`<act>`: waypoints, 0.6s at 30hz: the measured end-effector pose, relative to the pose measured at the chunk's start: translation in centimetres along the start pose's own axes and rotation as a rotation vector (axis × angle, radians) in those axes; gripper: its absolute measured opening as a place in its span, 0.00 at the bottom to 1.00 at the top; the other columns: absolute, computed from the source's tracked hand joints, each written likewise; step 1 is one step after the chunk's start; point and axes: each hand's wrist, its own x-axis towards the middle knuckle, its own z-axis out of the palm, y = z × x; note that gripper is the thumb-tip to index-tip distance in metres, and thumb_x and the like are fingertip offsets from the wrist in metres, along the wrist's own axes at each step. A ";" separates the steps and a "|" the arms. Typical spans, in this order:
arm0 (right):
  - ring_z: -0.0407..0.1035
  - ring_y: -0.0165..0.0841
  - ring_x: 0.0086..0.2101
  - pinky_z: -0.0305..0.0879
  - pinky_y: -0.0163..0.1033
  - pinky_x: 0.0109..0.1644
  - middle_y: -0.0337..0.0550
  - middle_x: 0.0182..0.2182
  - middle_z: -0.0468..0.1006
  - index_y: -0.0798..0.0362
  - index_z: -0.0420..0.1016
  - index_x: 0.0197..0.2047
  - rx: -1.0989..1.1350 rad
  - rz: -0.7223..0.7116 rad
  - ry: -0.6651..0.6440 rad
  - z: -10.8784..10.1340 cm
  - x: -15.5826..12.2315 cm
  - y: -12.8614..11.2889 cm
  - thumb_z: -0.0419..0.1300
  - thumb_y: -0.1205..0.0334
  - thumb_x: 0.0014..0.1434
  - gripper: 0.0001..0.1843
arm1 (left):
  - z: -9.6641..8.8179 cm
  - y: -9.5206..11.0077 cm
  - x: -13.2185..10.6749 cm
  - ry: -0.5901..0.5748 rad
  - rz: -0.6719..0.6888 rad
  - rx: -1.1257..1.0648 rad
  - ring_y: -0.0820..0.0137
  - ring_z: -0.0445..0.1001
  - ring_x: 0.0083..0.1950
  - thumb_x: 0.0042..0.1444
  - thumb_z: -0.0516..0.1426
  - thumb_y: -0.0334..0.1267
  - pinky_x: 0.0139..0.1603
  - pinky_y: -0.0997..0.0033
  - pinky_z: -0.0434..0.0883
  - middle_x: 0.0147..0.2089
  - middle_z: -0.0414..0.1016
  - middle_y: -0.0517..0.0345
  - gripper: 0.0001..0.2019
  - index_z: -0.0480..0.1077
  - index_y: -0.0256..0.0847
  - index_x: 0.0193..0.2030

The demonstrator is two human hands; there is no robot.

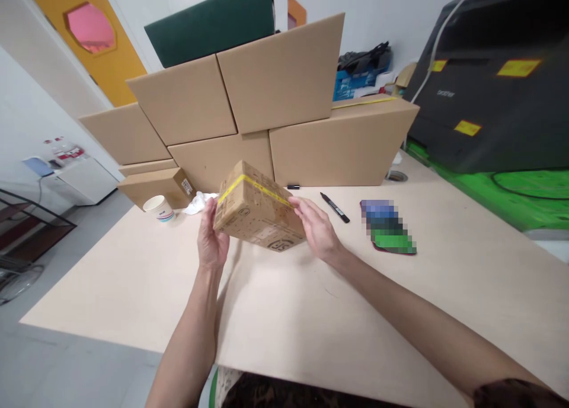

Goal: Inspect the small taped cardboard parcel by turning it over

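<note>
Pale table (311, 313) — small box (258, 209) clamped between left hand (212, 242) | right hand (316, 227), tilted, lifted

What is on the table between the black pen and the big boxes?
Only bare table lies between the black marker and the stacked boxes, seen in the head view.

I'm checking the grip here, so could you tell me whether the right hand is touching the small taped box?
Touching. The head view shows the right hand with its fingers laid against the side of the small taped box, no gap visible, while the left hand supports the opposite side.
</note>
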 end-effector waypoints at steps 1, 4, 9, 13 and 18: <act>0.71 0.43 0.62 0.57 0.55 0.73 0.41 0.53 0.84 0.43 0.84 0.46 -0.032 0.005 -0.022 -0.2 0.0 0.5 0.66 0.37 0.60 0.21 | 0.3 -0.3 -0.2 -0.021 -0.033 0.012 0.59 0.66 0.77 0.60 0.66 0.56 0.77 0.59 0.64 0.64 0.81 0.57 0.20 0.81 0.49 0.53; 0.71 0.42 0.61 0.56 0.52 0.73 0.41 0.54 0.84 0.43 0.84 0.48 -0.059 0.000 -0.044 -0.6 -0.2 1.1 0.66 0.38 0.61 0.21 | 1.4 -1.2 -1.1 -0.075 -0.131 0.022 0.57 0.63 0.78 0.61 0.64 0.60 0.77 0.55 0.64 0.64 0.81 0.58 0.21 0.81 0.50 0.53; 0.76 0.43 0.53 0.69 0.52 0.63 0.40 0.48 0.86 0.44 0.83 0.43 0.020 0.093 -0.017 -0.6 -0.5 1.4 0.66 0.40 0.59 0.18 | 2.3 -0.9 -2.4 -0.288 -0.171 0.096 0.52 0.57 0.80 0.61 0.59 0.67 0.79 0.46 0.58 0.71 0.74 0.55 0.28 0.81 0.51 0.55; 0.78 0.46 0.50 0.74 0.53 0.54 0.40 0.43 0.87 0.44 0.80 0.39 0.065 0.130 0.025 -0.4 -0.3 1.7 0.62 0.40 0.59 0.18 | 2.2 -0.5 -2.5 -0.286 -0.124 0.212 0.51 0.52 0.82 0.57 0.62 0.68 0.82 0.46 0.48 0.74 0.70 0.53 0.30 0.82 0.49 0.56; 0.74 0.44 0.61 0.73 0.53 0.60 0.38 0.58 0.83 0.38 0.80 0.53 0.077 0.141 -0.125 -0.5 -0.4 0.8 0.58 0.33 0.64 0.24 | 2.1 -1.6 -2.6 -0.289 -0.184 0.301 0.51 0.56 0.81 0.62 0.62 0.60 0.79 0.48 0.58 0.75 0.69 0.54 0.27 0.76 0.50 0.63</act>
